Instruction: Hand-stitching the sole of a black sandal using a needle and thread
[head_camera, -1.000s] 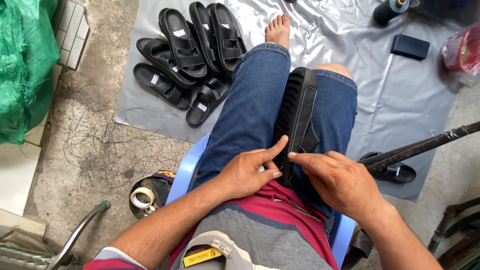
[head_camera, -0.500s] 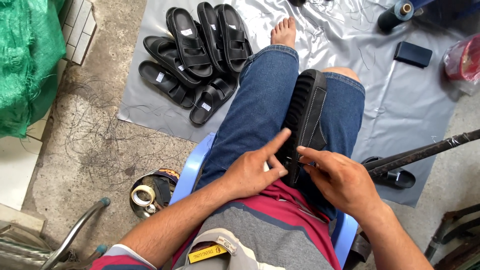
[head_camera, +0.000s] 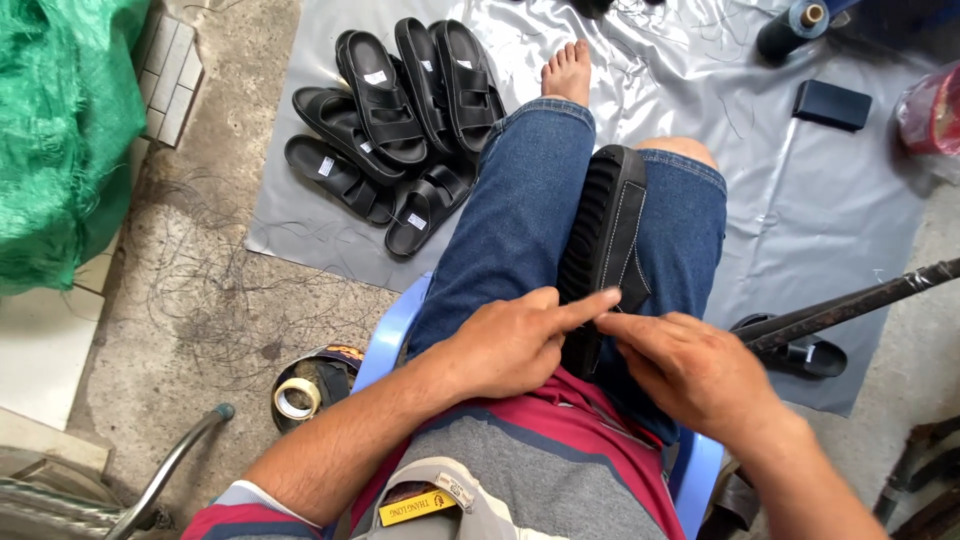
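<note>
A black sandal (head_camera: 603, 235) stands on its edge between my thighs, sole side to the left, white stitching along its side. My left hand (head_camera: 510, 342) rests on my left thigh with the index finger stretched out onto the sandal's near end. My right hand (head_camera: 685, 370) meets it from the right, fingertips pinched at the sandal's edge close to the left index finger. Whether anything thin is held between the fingers cannot be made out. I sit on a blue plastic chair (head_camera: 395, 330) in blue jeans.
A pile of several black sandals (head_camera: 400, 120) lies on a grey plastic sheet (head_camera: 800, 200) ahead left. A thread spool (head_camera: 790, 25), a dark flat box (head_camera: 832, 104), another sandal (head_camera: 800, 355) under a dark rod (head_camera: 850, 305), tape rolls (head_camera: 300, 395) and green netting (head_camera: 60, 130) surround me.
Both hands stayed at the sandal's near end; my left index finger straightened across the sandal toward the right fingertips. The view shifted slightly.
</note>
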